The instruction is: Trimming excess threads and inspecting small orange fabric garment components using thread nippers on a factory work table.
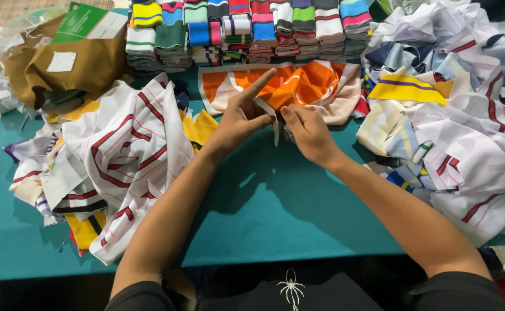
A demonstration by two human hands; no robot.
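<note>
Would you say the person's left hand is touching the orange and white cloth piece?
Touching: the head view shows the left hand pinching the edge of the orange and white cloth piece.

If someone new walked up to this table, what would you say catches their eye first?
Probably the orange and white fabric piece at the centre back of the teal table, with the left hand and right hand pinching a narrow white strip in front of it. Next, the row of folded striped knit bands stacked along the far edge, and the heaps of white striped cut fabric on the left and right.
</note>
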